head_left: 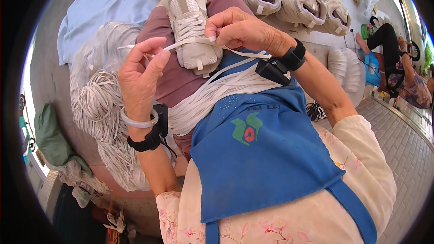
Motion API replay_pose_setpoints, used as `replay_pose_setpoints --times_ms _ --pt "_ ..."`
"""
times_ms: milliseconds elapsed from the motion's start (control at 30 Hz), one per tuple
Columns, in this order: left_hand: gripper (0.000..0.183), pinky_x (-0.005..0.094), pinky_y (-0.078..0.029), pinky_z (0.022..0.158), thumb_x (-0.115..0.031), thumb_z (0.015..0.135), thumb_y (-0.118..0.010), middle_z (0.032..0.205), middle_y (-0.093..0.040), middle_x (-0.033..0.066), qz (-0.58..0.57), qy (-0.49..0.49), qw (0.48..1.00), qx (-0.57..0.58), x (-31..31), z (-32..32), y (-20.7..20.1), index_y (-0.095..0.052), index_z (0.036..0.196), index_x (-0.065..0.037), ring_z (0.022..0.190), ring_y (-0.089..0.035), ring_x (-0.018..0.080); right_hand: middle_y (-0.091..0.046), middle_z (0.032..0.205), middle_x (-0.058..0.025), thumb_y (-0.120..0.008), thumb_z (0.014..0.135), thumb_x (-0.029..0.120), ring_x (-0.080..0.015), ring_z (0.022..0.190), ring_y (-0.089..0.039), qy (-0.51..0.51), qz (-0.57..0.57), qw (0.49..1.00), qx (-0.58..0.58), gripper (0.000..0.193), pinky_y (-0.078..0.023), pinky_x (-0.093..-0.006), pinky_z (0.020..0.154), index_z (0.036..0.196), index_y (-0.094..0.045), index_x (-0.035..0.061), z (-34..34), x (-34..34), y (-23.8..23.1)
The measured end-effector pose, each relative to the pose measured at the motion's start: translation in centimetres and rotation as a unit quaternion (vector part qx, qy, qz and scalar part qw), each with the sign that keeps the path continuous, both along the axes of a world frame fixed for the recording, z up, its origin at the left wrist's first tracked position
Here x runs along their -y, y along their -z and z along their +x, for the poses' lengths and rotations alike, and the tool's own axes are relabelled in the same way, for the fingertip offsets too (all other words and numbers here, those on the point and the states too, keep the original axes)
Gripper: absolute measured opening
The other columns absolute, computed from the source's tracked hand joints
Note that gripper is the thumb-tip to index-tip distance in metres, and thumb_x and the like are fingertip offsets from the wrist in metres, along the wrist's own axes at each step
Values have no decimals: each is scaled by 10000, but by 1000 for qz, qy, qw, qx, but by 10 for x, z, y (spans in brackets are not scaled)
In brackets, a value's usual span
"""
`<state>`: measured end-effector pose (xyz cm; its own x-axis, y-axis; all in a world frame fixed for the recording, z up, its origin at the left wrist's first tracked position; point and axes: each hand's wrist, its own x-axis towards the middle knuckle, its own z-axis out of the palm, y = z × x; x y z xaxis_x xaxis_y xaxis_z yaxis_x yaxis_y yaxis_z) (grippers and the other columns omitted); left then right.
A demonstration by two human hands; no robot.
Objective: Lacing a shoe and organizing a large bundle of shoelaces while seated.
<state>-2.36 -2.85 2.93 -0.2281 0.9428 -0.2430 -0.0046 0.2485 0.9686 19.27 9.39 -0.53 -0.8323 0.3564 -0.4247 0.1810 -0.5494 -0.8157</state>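
A pale grey-and-white sneaker (192, 22) lies across my thigh, its toe pointing away and its tongue toward me. White laces cross its upper. Over the tongue end, a flat white shoelace (183, 43) stretches between my hands. My left hand (141, 70) pinches it between thumb and fingers, and a tip pokes out on the left. My right hand (244, 31) is closed on the lace beside the shoe, with a length trailing off to the right. A thick bundle of loose white laces (212, 97) drapes over my lap and blue apron (266, 153).
More lace bundles (101, 104) hang at my left beside a clear plastic bag (101, 45). Several similar sneakers (303, 4) stand on the pale cloth at the far right. A green bag (52, 129) sits at far left. Another person (398, 63) sits at the right.
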Motion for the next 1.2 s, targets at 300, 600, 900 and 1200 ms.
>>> replay_pose_setpoints --times_ms 300,600,900,1200 --pt "166 204 -415 610 -97 834 -645 797 -610 -6 -32 213 968 -128 -31 26 -1 -647 975 -9 675 -501 68 -505 605 45 -614 734 82 -42 564 -449 52 211 973 -79 112 -335 -208 487 829 -657 43 3 16 -20" --pt "165 159 -305 487 -149 897 -600 688 -530 -49 -131 186 974 8 -7 17 -15 -663 976 -18 553 -399 5 -596 812 33 -589 887 179 -20 644 -497 113 260 955 87 164 -443 -184 561 952 -653 42 25 15 2" --pt "204 201 -449 658 -36 871 -585 828 -652 12 0 82 978 -189 -5 29 -12 -666 1057 -15 708 -551 62 -576 811 -80 -632 819 121 -179 740 -560 94 494 863 58 184 -454 -282 672 989 -653 52 4 17 18" --pt "161 210 -438 606 -82 840 -638 721 -642 24 -88 100 982 -131 -1 24 -21 -671 969 9 648 -554 53 -547 852 -77 -622 783 132 -275 725 -598 100 610 785 42 67 -505 -374 640 823 -626 79 -16 26 23"
